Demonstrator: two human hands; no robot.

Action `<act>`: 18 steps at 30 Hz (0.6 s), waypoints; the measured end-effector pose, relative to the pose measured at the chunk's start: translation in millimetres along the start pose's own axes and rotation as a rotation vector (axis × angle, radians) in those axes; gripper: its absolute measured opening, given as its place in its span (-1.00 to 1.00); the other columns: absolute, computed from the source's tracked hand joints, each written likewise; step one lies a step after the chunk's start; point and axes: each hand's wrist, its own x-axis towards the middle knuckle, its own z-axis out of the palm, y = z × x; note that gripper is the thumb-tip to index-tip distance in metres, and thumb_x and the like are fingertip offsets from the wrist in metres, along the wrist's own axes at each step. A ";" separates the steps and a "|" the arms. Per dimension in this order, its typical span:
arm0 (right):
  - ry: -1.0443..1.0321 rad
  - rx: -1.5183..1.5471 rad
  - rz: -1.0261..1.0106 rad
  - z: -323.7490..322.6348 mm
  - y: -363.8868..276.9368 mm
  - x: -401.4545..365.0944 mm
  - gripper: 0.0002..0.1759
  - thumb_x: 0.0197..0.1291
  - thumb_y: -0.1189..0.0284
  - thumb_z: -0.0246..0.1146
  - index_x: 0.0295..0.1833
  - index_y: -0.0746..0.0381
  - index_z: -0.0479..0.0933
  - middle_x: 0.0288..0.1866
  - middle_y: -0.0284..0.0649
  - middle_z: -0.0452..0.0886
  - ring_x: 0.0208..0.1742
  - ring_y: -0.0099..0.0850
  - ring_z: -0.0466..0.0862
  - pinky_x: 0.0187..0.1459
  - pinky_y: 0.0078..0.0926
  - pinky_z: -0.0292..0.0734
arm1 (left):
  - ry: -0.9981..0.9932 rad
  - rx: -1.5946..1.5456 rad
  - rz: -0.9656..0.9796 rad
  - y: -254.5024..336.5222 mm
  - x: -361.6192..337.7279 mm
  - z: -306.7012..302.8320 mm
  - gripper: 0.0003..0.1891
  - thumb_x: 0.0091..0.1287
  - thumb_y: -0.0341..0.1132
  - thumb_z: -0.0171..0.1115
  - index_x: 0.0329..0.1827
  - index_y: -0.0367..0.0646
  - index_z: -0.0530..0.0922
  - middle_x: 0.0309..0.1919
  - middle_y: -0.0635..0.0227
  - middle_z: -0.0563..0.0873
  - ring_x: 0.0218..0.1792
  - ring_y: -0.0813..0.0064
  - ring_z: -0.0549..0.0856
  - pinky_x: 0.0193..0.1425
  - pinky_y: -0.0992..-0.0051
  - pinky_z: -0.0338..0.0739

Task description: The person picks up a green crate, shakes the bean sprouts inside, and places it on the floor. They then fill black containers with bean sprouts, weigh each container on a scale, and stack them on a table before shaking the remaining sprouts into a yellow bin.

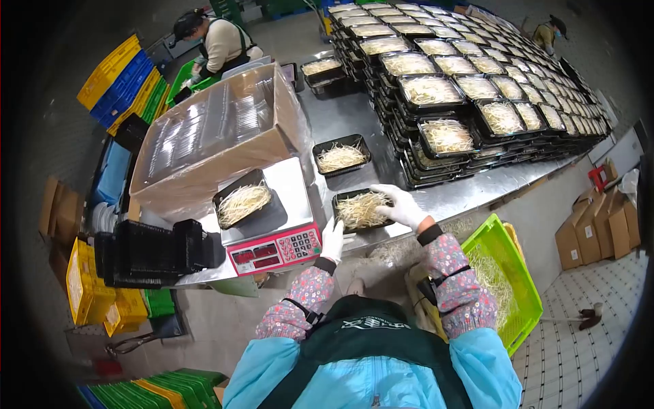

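A black tray of bean sprouts (360,210) lies at the metal table's front edge between my gloved hands. My left hand (332,241) is at its left side, fingers pointing up along the rim. My right hand (402,208) reaches over its right side, fingers curled onto the sprouts; whether it pinches any is hidden. Just behind sits a second filled tray (341,157). To the left, another filled tray (244,203) rests tilted on the scale (276,249), whose red panel faces me.
An open carton of clear lids (211,126) stands behind the scale. Stacked filled trays (449,136) cover the table's right. Empty black trays (150,252) are at left. A green crate of sprouts (521,307) sits at right. Two other people (221,44) work farther back.
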 end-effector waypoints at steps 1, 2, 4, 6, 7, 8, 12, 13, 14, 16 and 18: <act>0.151 -0.007 0.029 1.9 13.5 -5.5 -0.41 0.11 0.40 0.34 0.31 0.16 0.46 0.25 -0.06 0.54 0.25 -0.17 0.54 0.29 -0.43 0.40 | 0.003 0.278 0.152 -9.8 14.1 -11.9 -0.54 0.46 -0.40 -0.01 0.40 -0.33 0.27 0.19 0.14 0.54 0.12 0.14 0.61 0.11 0.25 0.59; 0.243 0.166 0.103 3.9 26.8 -10.1 -0.38 0.14 0.38 0.34 0.34 0.21 0.42 0.28 -0.05 0.52 0.30 -0.17 0.51 0.32 -0.39 0.37 | 0.003 0.556 0.307 -20.8 27.0 -21.1 -0.49 0.48 -0.35 0.00 0.45 -0.33 0.21 0.27 0.11 0.50 0.26 0.13 0.53 0.30 0.26 0.46; 0.373 -0.038 0.035 8.0 46.1 -16.1 -0.32 0.20 0.31 0.30 0.41 0.25 0.32 0.33 0.00 0.47 0.35 -0.12 0.46 0.36 -0.30 0.33 | 0.125 0.798 0.379 4.7 9.5 3.1 -0.41 0.48 -0.29 0.03 0.50 -0.32 0.11 0.42 0.03 0.33 0.45 0.14 0.29 0.53 0.32 0.10; 0.368 -0.267 0.000 26.5 46.2 -10.3 -0.29 0.22 0.29 0.27 0.45 0.25 0.25 0.37 0.04 0.41 0.38 -0.07 0.41 0.39 -0.23 0.27 | 0.199 1.010 0.694 14.7 14.3 17.4 -0.34 0.43 -0.19 0.08 0.50 -0.33 0.11 0.50 -0.10 0.15 0.51 -0.02 0.12 0.57 0.21 0.01; 0.354 -0.500 -0.046 37.5 40.4 -5.0 -0.25 0.24 0.26 0.24 0.49 0.26 0.17 0.41 0.08 0.36 0.42 -0.02 0.36 0.42 -0.16 0.21 | 0.183 1.168 0.790 15.7 26.2 18.2 -0.32 0.40 -0.22 0.12 0.50 -0.32 0.12 0.52 -0.07 0.08 0.52 -0.03 0.10 0.57 0.20 0.00; 0.254 -0.565 0.002 51.8 33.1 0.0 -0.21 0.28 0.17 0.17 0.52 0.25 0.09 0.48 0.14 0.23 0.49 0.06 0.24 0.45 -0.05 0.12 | 0.167 1.196 0.853 13.0 34.3 21.7 -0.36 0.38 -0.22 0.11 0.49 -0.26 0.19 0.51 -0.02 0.14 0.52 -0.02 0.10 0.55 0.12 0.01; -0.012 -0.676 0.111 106.1 38.2 3.3 -0.24 0.30 0.16 0.08 0.52 0.27 0.09 0.53 0.15 0.13 0.52 0.09 0.15 0.46 0.00 0.08 | -0.079 1.680 0.855 8.9 36.2 22.9 -0.49 0.33 -0.23 0.05 0.36 -0.12 0.42 0.41 0.20 0.38 0.45 0.08 0.27 0.45 -0.07 0.12; -0.043 -0.716 0.146 110.3 36.8 0.9 -0.25 0.31 0.16 0.06 0.52 0.27 0.09 0.54 0.16 0.11 0.53 0.10 0.14 0.45 0.01 0.08 | -0.085 1.600 0.827 6.8 37.1 21.5 -0.53 0.32 -0.25 0.05 0.30 -0.14 0.47 0.35 0.21 0.46 0.42 0.10 0.33 0.45 -0.03 0.13; -0.081 -0.649 0.184 108.4 39.0 3.9 -0.27 0.31 0.20 0.04 0.53 0.26 0.08 0.55 0.17 0.07 0.53 0.11 0.12 0.46 0.02 0.05 | -0.093 1.522 0.803 5.4 37.5 20.2 -0.57 0.31 -0.27 0.05 0.24 -0.15 0.53 0.29 0.22 0.53 0.39 0.11 0.38 0.46 0.01 0.15; -0.187 -0.529 0.263 100.0 39.9 10.2 -0.24 0.31 0.17 0.06 0.55 0.21 0.06 0.56 0.18 0.02 0.56 0.13 0.05 0.50 -0.02 -0.01 | -0.073 1.556 0.831 8.5 36.7 21.7 -0.60 0.30 -0.29 0.07 0.19 -0.13 0.56 0.26 0.22 0.57 0.35 0.13 0.45 0.41 0.01 0.22; -0.239 -0.411 0.232 86.3 50.7 12.5 -0.23 0.30 0.17 0.08 0.55 0.18 0.05 0.57 0.17 0.00 0.57 0.12 0.01 0.52 -0.06 -0.04 | -0.081 1.561 0.797 9.2 36.1 20.6 -0.62 0.30 -0.33 0.08 0.18 -0.10 0.58 0.30 0.23 0.54 0.37 0.13 0.42 0.38 0.05 0.28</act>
